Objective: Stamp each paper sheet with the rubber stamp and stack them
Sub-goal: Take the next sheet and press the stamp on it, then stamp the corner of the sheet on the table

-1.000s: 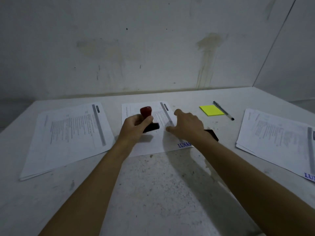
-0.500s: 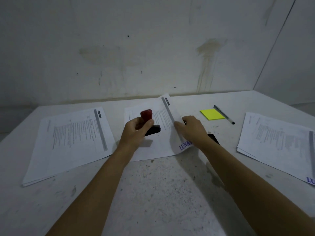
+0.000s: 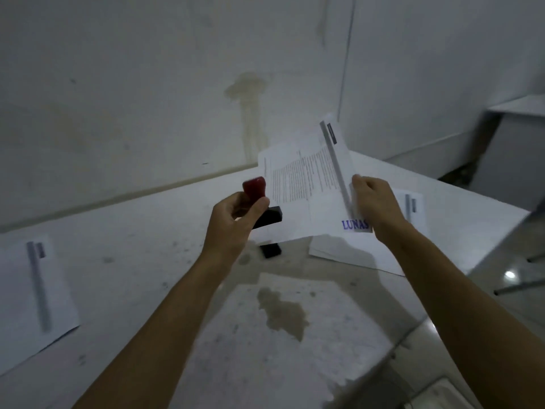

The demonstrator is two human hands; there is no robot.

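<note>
My left hand [image 3: 233,222] grips the rubber stamp [image 3: 259,199], which has a red knob and a black base, and holds it above the table. My right hand [image 3: 373,206] pinches the right edge of a printed paper sheet [image 3: 306,184] and holds it in the air. A blue "LUNAS" stamp mark [image 3: 354,224] shows on the sheet's near corner. Below the lifted sheet, on the right of the table, lies a stack of sheets [image 3: 351,252]. Another pile of sheets [image 3: 32,293] lies at the far left.
A small black ink pad [image 3: 270,250] sits on the table [image 3: 147,249] under the lifted sheet. A brownish stain [image 3: 283,314] marks the table in front of me. The table's right edge drops to a shiny floor [image 3: 507,278]. A white wall stands close behind.
My right hand has lifted the stamped sheet off the table and carried it right, over the right-hand stack. My view has swung right. The left hand still holds the stamp, raised.
</note>
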